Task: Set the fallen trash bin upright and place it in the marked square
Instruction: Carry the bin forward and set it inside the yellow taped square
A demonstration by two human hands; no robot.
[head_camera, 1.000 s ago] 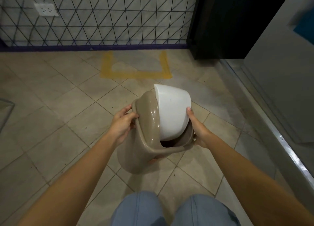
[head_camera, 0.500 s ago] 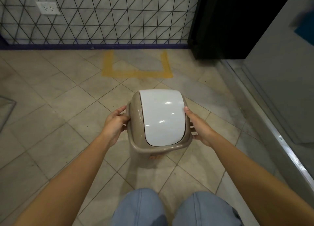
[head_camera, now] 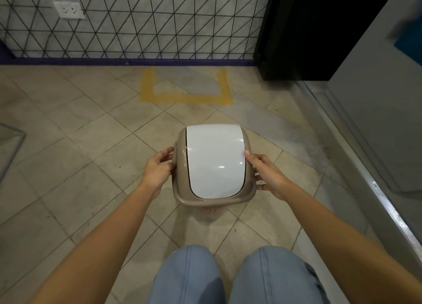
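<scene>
The trash bin (head_camera: 212, 166) stands upright on the tiled floor (head_camera: 68, 166), seen from above, with its white swing lid (head_camera: 215, 159) closed and level inside the tan rim. Nearest the camera, two knees in light blue jeans (head_camera: 228, 278) fill the bottom edge of the view, and both bare forearms reach forward from there toward the bin. The left hand (head_camera: 158, 169) presses against the bin's left side, thumb and fingers curled onto the tan rim. The right hand (head_camera: 266, 172) grips the right side, its thumb lying on the edge of the white lid and the fingers wrapped under the rim. Whether the bin's base touches the floor cannot be told, since the lid hides it. The bin sits near the middle of the floor, well short of the marked square (head_camera: 186, 89), a yellow outline taped on the tiles farther ahead, against the foot of the wall. That square holds nothing. Behind it rises a wall (head_camera: 137, 18) patterned with black triangular lines above a dark purple baseboard, with a white power outlet (head_camera: 69, 10) at its upper left. To the right of the square stands a black cabinet (head_camera: 308, 29), and a grey panel (head_camera: 376, 121) with a metal floor rail runs along the right edge.
</scene>
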